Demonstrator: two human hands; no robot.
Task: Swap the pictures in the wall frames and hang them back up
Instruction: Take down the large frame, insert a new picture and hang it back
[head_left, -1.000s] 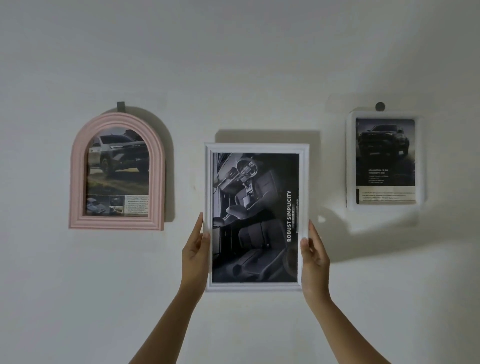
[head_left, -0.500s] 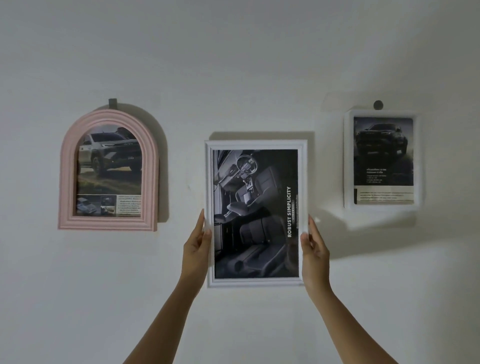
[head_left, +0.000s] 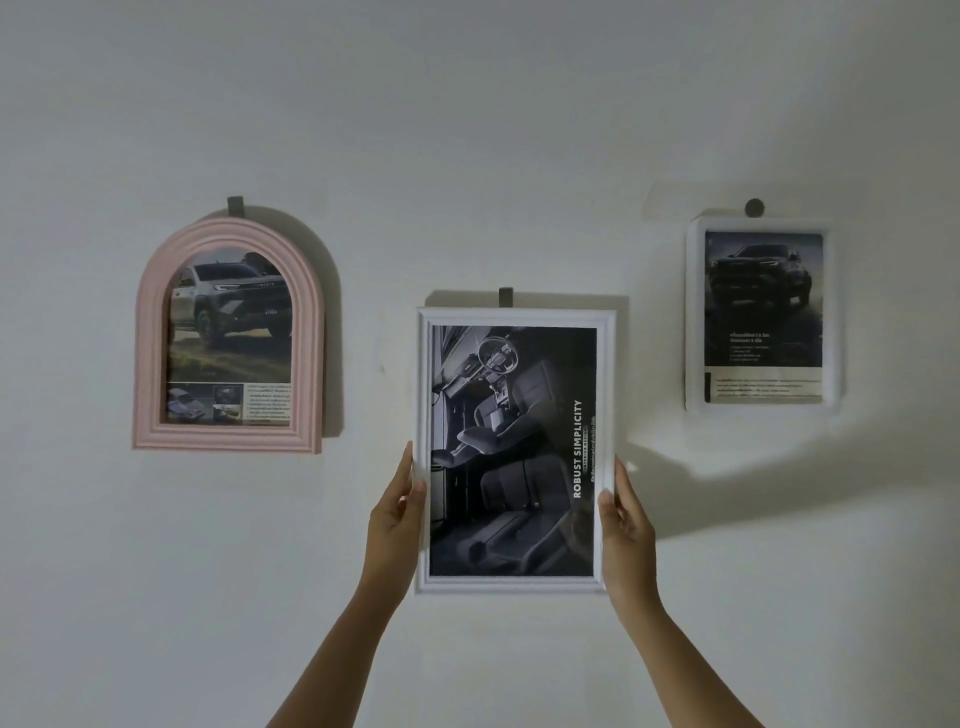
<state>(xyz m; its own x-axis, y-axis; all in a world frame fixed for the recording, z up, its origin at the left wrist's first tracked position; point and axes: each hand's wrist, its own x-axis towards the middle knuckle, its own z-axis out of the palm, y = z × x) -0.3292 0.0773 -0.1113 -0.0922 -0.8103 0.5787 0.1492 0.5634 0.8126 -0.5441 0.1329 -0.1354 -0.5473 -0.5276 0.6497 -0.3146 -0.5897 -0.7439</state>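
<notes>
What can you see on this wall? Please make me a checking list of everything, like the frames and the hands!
Surface: white wall, dimly lit, with shadows beside the frames.
Job's things: pink arched frame hangs at left, truck picture inside; small white frame hangs at right, dark truck picture inside; big white frame in the middle, car-seat picture turned sideways, its top just under a grey hook; cannot tell if it is hooked on.
Clutter: nothing seen.
Hands: left hand and right hand each pinch a side edge of the big white frame.
Cables: nothing seen.
Surroundings: only wall.
</notes>
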